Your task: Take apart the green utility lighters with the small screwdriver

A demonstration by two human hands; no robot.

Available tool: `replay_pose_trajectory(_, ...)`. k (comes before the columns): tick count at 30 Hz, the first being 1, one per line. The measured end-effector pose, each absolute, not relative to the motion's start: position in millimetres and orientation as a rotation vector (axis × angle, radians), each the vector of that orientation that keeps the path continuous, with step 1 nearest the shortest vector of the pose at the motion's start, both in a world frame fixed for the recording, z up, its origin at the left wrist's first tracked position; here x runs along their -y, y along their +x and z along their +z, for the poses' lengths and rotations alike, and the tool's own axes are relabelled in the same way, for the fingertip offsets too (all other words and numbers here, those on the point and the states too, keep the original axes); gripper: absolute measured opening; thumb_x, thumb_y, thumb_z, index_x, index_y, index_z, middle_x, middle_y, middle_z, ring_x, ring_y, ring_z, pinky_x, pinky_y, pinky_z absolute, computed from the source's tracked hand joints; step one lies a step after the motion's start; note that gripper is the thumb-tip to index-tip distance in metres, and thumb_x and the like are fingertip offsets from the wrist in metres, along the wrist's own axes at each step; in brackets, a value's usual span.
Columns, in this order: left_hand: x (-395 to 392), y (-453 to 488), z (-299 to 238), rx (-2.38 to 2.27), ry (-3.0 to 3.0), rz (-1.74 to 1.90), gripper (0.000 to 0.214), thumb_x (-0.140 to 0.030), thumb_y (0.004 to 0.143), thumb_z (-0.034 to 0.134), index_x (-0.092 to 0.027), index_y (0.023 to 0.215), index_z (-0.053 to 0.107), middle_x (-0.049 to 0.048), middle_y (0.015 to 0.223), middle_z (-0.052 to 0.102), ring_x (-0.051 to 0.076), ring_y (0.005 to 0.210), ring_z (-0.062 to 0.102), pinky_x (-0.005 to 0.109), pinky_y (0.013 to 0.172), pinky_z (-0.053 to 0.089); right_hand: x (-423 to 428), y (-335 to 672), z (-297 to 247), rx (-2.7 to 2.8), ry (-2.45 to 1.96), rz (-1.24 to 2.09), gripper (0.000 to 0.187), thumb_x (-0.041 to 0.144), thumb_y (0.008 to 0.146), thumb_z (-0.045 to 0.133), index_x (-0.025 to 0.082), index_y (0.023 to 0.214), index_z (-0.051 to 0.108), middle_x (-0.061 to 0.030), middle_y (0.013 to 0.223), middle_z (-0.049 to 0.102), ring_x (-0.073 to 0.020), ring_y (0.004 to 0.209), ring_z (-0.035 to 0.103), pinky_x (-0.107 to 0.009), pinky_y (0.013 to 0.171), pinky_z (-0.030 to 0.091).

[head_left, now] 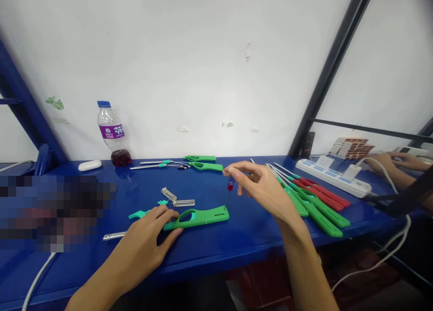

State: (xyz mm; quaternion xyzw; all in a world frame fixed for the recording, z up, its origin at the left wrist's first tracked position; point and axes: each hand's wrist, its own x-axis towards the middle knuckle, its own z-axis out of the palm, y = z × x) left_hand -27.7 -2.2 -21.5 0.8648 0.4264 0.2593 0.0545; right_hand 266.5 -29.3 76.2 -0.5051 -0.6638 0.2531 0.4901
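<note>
Plastic bottle (111, 142): dark red liquid (121, 157) at the bottom. Two small clear cases (183, 203) just behind the lighter (206, 217); contents too small to tell. Left hand (147, 234) half-curled, thumb and fingers gripping lighter's neck. Right hand (262, 185) pinches screwdriver (230, 186), tip at lighter's right end. Lighter green, slotted, flat on blue table (216, 248).

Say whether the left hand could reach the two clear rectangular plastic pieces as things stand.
Probably yes: the pieces lie just beyond the left hand, uncovered, though it would likely need to release the green plastic handle it holds.
</note>
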Motion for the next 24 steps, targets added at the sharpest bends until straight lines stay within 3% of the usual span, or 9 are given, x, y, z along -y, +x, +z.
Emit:
replay_pose_trajectory(3, 5, -27, -18, -1.289, 2.594, 0.776, 0.03, -0.047, 0.103, 0.053, -0.026, 0.116, 0.069, 0.0081, 0.117, 0.071, 0.033, 0.112, 0.069, 0.046, 0.094, 0.055, 29, 266, 78, 1.573, -1.294, 0.553, 0.035, 0.055, 0.092, 0.07, 0.021, 0.094, 0.08, -0.0027, 0.072, 0.072, -0.0154, 0.057, 0.059, -0.027, 0.052, 0.043)
replay_pose_trajectory(7, 15, -22, -9, -1.283, 2.529, 0.725, 0.019, -0.032, 0.103, 0.057, -0.021, 0.114, 0.067, 0.0108, 0.117, 0.068, 0.032, 0.11, 0.066, 0.048, 0.096, 0.052, 29, 270, 80, 1.581, -1.318, 0.524, 0.04, 0.06, 0.085, 0.073, 0.021, 0.086, 0.081, -0.0026, 0.061, 0.066, -0.017, 0.052, 0.055, -0.029, 0.05, 0.044)
replay_pose_trajectory(10, 22, -19, -4, -1.35, 2.529, 0.688, 0.018, -0.031, 0.098, 0.066, -0.024, 0.115, 0.067, 0.0071, 0.115, 0.068, 0.028, 0.109, 0.066, 0.042, 0.096, 0.053, 28, 278, 77, 1.592, -1.353, 0.491, 0.042, 0.065, 0.078, 0.075, 0.025, 0.085, 0.083, -0.0048, 0.061, 0.067, -0.0204, 0.052, 0.056, -0.033, 0.052, 0.045)
replay_pose_trajectory(14, 26, -21, -2, -1.4, 2.537, 0.659, 0.022, -0.035, 0.097, 0.07, -0.025, 0.116, 0.067, 0.0058, 0.116, 0.068, 0.026, 0.112, 0.065, 0.039, 0.097, 0.052, 25, 289, 67, 1.501, -1.458, 0.456, 0.028, 0.059, 0.078, 0.077, 0.033, 0.086, 0.084, -0.0072, 0.061, 0.067, -0.0218, 0.054, 0.055, -0.038, 0.056, 0.042)
replay_pose_trajectory(17, 27, -22, -3, -1.399, 2.535, 0.656, 0.024, -0.037, 0.097, 0.07, -0.025, 0.117, 0.067, 0.0056, 0.118, 0.068, 0.026, 0.112, 0.065, 0.039, 0.097, 0.052, 22, 295, 62, 1.519, -1.498, 0.433, 0.033, 0.066, 0.077, 0.075, 0.034, 0.081, 0.085, -0.0095, 0.054, 0.061, -0.024, 0.051, 0.054, -0.042, 0.055, 0.039)
replay_pose_trajectory(20, 26, -22, -4, -1.387, 2.52, 0.661, 0.024, -0.037, 0.097, 0.07, -0.025, 0.117, 0.066, 0.0057, 0.118, 0.067, 0.027, 0.112, 0.065, 0.04, 0.097, 0.052, 19, 295, 62, 1.562, -1.464, 0.492, 0.043, 0.073, 0.077, 0.069, 0.033, 0.07, 0.084, -0.0173, 0.074, 0.073, -0.0265, 0.054, 0.058, -0.044, 0.054, 0.043)
replay_pose_trajectory(22, 26, -22, -3, -1.377, 2.507, 0.666, 0.024, -0.037, 0.097, 0.07, -0.024, 0.117, 0.066, 0.0061, 0.118, 0.067, 0.027, 0.112, 0.064, 0.041, 0.098, 0.052, 19, 290, 64, 1.525, -1.453, 0.513, 0.043, 0.073, 0.077, 0.069, 0.033, 0.067, 0.082, -0.0165, 0.076, 0.074, -0.0257, 0.055, 0.058, -0.043, 0.054, 0.045)
replay_pose_trajectory(24, 26, -21, -3, -1.369, 2.494, 0.669, 0.023, -0.036, 0.096, 0.07, -0.024, 0.116, 0.066, 0.0064, 0.118, 0.067, 0.027, 0.111, 0.064, 0.041, 0.097, 0.052, 20, 283, 67, 1.482, -1.462, 0.543, 0.04, 0.071, 0.078, 0.07, 0.033, 0.071, 0.082, -0.013, 0.064, 0.069, -0.0245, 0.051, 0.056, -0.041, 0.053, 0.046)
